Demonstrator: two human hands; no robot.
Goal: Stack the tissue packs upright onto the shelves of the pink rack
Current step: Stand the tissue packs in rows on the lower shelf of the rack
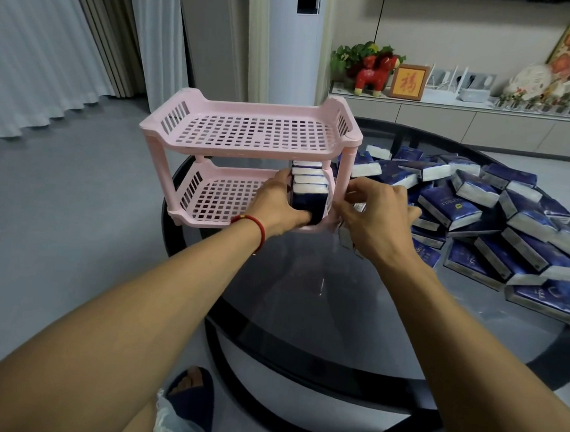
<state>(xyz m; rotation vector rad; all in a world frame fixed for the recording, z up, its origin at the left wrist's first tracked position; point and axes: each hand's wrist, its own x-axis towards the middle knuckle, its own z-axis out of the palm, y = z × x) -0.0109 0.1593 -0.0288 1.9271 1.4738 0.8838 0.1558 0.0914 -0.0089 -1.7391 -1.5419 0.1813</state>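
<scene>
A foot in a dark slipper (190, 388) showed at the bottom edge, below the round dark glass desk (306, 284). On the desk stood the pink rack (249, 130), its top shelf bare. At the right end of the lower shelf a row of tissue packs (308, 187) stood upright. The left hand (277, 205), a red bracelet (254, 224) on its wrist, had its grip clasped round the nearest pack of that row. The right hand (374, 214) curled beside the rack's post; what its grip held, I could not tell. A heap of loose blue packs (497, 222) lay to the right
</scene>
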